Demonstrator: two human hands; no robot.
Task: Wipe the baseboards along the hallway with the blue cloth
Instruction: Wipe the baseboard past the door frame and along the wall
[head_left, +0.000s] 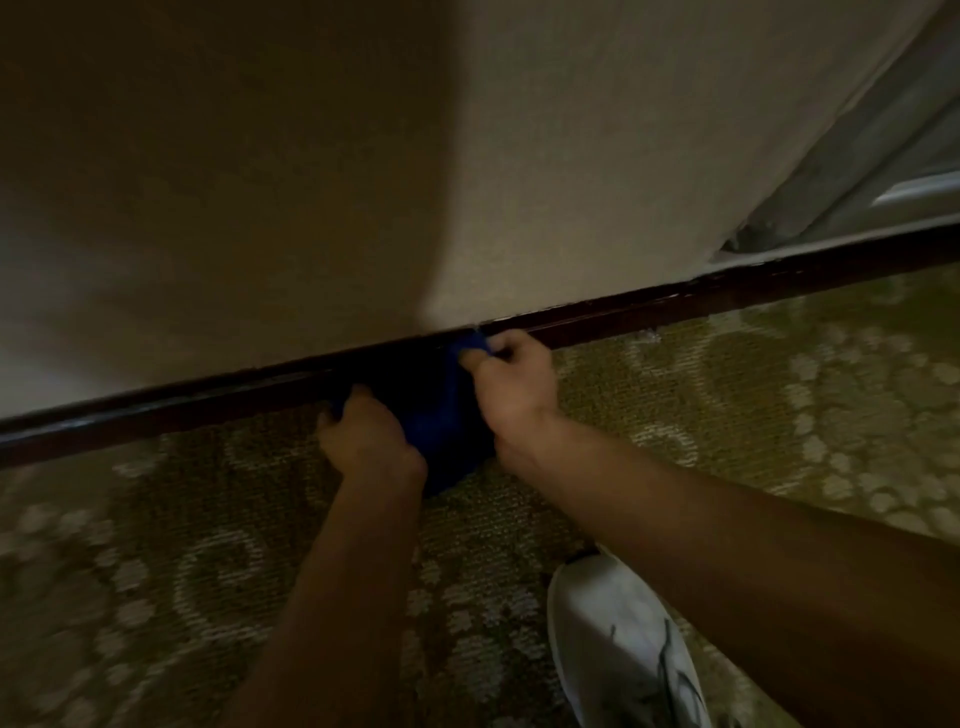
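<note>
The blue cloth (441, 415) was gripped in the curled fingers of the left hand (366, 441) and right hand (514, 384), against the dark baseboard (675, 306); steady pressure along its top edge seemed advisable.

1. Wall (545, 156): beige, finely textured; the left part is covered by a broad shadow, the right part is lit more brightly.
2. Carpet (753, 405): olive-green, woven, patterned with pale scrolls and clustered dots; it is laid right up to the foot of the wall.
3. Frame (852, 156): grey-white, seen at the upper right, set at a slant beside the wall; a pale moulded panel edge is seen within it, and chipped paint is visible at its lower corner.
4. Light: dim and warm overall; the carpet at the right is lit more strongly than at the left.
</note>
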